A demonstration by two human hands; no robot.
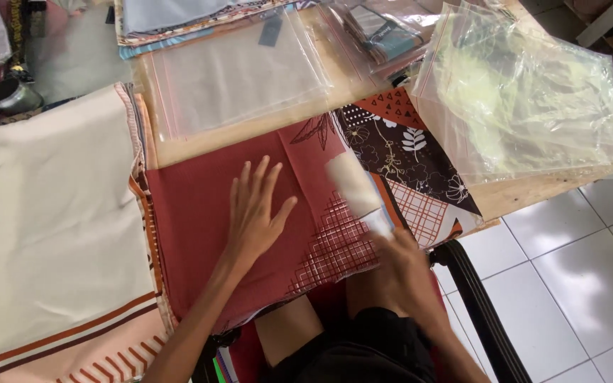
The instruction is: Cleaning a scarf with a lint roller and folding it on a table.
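A folded rust-red cloth (200,213) with a white grid print and a dark floral corner lies on the wooden table (519,195). My left hand (255,213) rests flat on the cloth, fingers spread, holding nothing. My right hand (399,259) is at the cloth's near right edge, gripping a pale, blurred object (352,186) that slants up over the patterned part. What the object is cannot be told.
A stack of cream cloth with brown stripes (65,220) lies to the left. Clear plastic bags (239,71) sit behind, and a crumpled clear bag (526,99) at the right. More packed fabrics (179,18) are at the back. A black chair arm (480,305) stands over white floor tiles.
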